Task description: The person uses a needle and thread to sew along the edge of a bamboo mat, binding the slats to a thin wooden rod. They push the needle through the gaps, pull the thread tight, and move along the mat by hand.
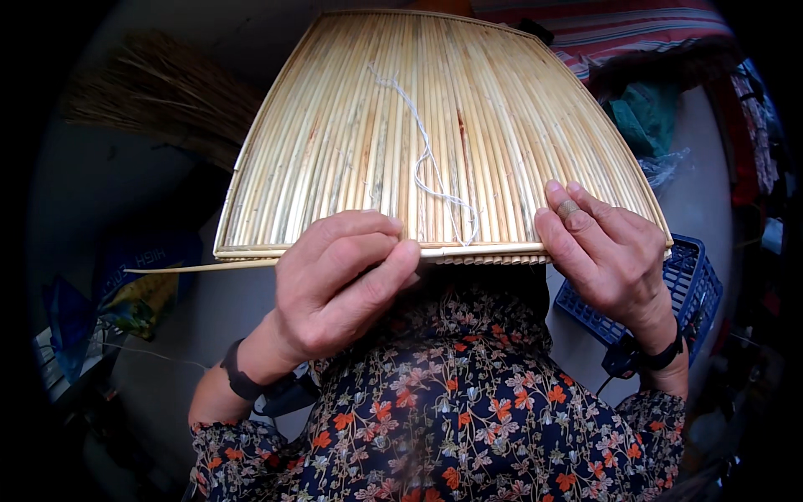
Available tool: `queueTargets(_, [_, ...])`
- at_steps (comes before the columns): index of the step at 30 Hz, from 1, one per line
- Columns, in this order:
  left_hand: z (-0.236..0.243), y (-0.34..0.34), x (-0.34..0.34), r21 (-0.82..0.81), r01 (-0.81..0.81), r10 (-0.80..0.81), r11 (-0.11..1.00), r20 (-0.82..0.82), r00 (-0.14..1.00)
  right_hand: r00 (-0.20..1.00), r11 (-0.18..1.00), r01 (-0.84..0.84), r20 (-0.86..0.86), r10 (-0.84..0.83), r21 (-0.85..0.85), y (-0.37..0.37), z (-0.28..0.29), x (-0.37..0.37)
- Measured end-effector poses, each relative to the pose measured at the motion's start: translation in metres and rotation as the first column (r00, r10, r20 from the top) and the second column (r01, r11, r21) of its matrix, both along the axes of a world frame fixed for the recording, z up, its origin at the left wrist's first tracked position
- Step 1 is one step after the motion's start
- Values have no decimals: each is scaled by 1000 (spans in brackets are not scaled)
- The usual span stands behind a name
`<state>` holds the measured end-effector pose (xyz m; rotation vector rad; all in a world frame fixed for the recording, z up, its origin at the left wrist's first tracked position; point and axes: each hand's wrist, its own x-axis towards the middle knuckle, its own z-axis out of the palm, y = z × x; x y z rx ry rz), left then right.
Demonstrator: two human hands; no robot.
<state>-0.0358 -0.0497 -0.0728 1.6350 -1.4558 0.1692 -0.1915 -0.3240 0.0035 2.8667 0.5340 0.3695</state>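
A flat panel of pale straw stalks laid side by side spans the middle of the head view, its near edge toward me. Along that edge runs a thin stalk, whose tapered end sticks out past the left corner. My left hand is closed, thumb and fingers pinching the stalk against the edge. Near the right corner my right hand grips the edge, fingers on top of the panel; its thumb's underside is hidden. A loose white thread lies on the stalks, reaching the near edge between my hands.
A blue plastic basket stands on the floor at the right. Behind it are a green bag and a red striped cloth. A bundle of dry stalks lies at far left, above a dark blue printed bag.
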Motion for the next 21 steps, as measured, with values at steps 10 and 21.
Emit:
queueTargets(10, [-9,-5,-5,-101,6,16,995,218,976,1000,1000,0,-7,0,-1,0,5,-3])
queueTargets(21, [-4,-8,-15,-63,-160,172,985,408,897,997,999,-44,58,43,15,-6,4,-11])
